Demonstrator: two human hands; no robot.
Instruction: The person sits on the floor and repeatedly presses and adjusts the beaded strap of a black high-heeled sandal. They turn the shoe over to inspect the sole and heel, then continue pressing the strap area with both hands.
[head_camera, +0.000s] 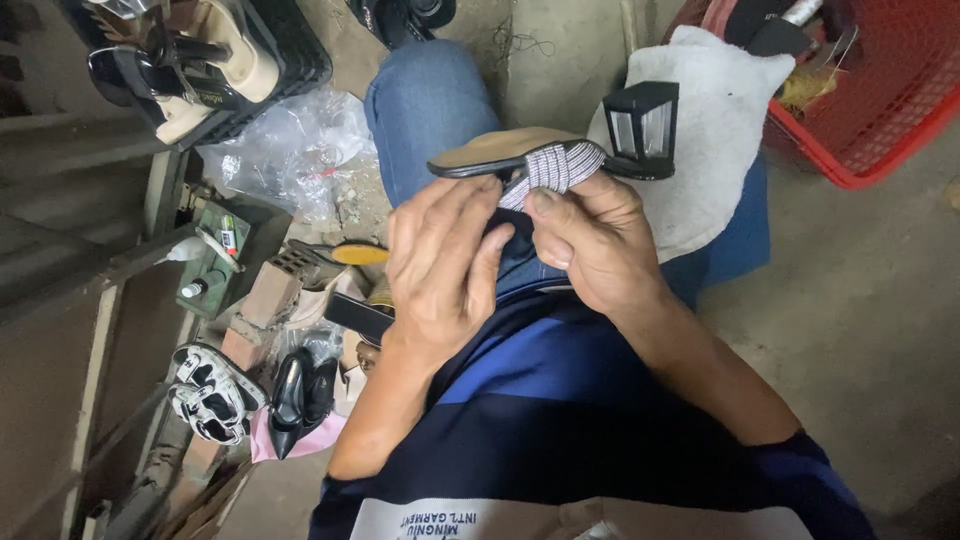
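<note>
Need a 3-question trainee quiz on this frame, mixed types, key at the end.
1. True or false: both hands, the left hand and the right hand, are on the sandal.
2. The sandal's strap is: A) plain red B) striped C) missing.
3. What colour is the basket at top right?

Key: 1 true. 2 B. 3 red.

Single view, head-worn; looks steeply down over the wearer's chest and lap, close to the sandal (540, 160) held at frame centre (well within arm's reach); beyond the sandal, concrete floor; left of it, a clutter of shoes; right of it, a red basket (880, 120); no second view.
</note>
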